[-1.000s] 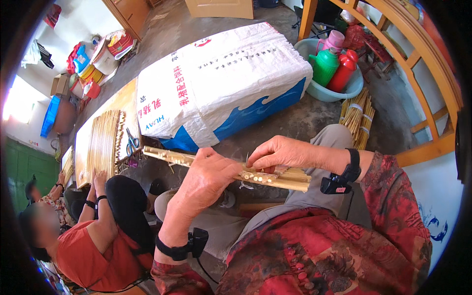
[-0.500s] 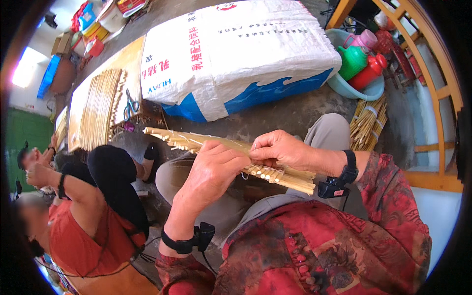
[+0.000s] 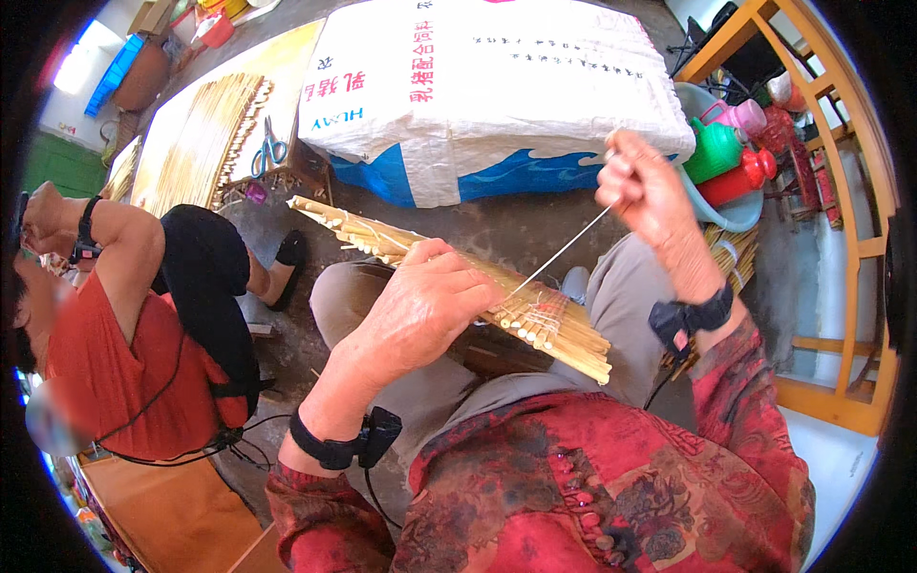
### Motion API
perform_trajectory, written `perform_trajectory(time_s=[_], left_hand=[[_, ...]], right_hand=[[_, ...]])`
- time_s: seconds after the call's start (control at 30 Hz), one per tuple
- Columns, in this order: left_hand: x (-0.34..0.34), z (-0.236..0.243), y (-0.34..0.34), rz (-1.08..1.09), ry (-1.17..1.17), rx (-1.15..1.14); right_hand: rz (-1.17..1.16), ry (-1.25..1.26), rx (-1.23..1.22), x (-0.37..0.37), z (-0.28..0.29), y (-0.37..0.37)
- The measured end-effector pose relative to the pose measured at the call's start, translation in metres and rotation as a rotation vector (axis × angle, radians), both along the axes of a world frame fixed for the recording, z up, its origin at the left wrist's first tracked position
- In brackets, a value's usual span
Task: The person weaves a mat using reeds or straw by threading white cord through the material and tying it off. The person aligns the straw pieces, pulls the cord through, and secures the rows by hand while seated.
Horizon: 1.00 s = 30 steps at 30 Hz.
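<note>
A mat of pale straw-like stalks (image 3: 565,332) lies slanted above my lap, its cut ends in a row along the near edge. My left hand (image 3: 420,301) is closed over its middle, pressing it from above. White thread crosses the stalks in rows to the right of that hand. From there a white string (image 3: 565,248) runs up taut to my right hand (image 3: 645,181), which is raised over my knee with its fingers closed on the string. The palm side of my left hand is hidden.
A white and blue woven sack cover (image 3: 535,86) drapes a large block ahead. Left of it, a board (image 3: 296,57) bears a stalk mat (image 3: 205,134) and blue-handled scissors (image 3: 269,148). At right are a basin (image 3: 726,212) with flasks and a wooden frame (image 3: 855,286). A co-worker (image 3: 143,325) sits at left.
My right hand has left the stalks and risen to the upper right, drawing the string out taut. My left hand stays on the mat. The co-worker's arms have moved.
</note>
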<state>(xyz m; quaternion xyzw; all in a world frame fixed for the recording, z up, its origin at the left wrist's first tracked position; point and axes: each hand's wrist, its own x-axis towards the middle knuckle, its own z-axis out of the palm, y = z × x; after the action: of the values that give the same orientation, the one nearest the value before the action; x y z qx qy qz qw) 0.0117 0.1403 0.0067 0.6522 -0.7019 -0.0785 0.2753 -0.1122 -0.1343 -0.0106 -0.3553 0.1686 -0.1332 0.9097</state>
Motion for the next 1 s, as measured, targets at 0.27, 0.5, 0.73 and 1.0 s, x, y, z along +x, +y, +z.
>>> perform_trajectory(time_s=[0.27,0.5,0.73,1.0], left_hand=[[-0.001,0.001,-0.019,-0.033,0.005,-0.045],[0.000,0.004,-0.025,-0.018,-0.032,-0.008],[0.004,-0.001,-0.020,-0.035,-0.030,-0.040],[-0.001,0.005,-0.020,-0.022,-0.062,-0.006]], right_hand=[[-0.476,0.191,-0.757,-0.038,0.009,-0.118],[0.658,0.270,-0.881,-0.007,-0.012,0.060],[0.684,0.190,-1.060,-0.008,-0.026,0.063],[0.588,0.331,-0.368,-0.017,0.000,0.059]])
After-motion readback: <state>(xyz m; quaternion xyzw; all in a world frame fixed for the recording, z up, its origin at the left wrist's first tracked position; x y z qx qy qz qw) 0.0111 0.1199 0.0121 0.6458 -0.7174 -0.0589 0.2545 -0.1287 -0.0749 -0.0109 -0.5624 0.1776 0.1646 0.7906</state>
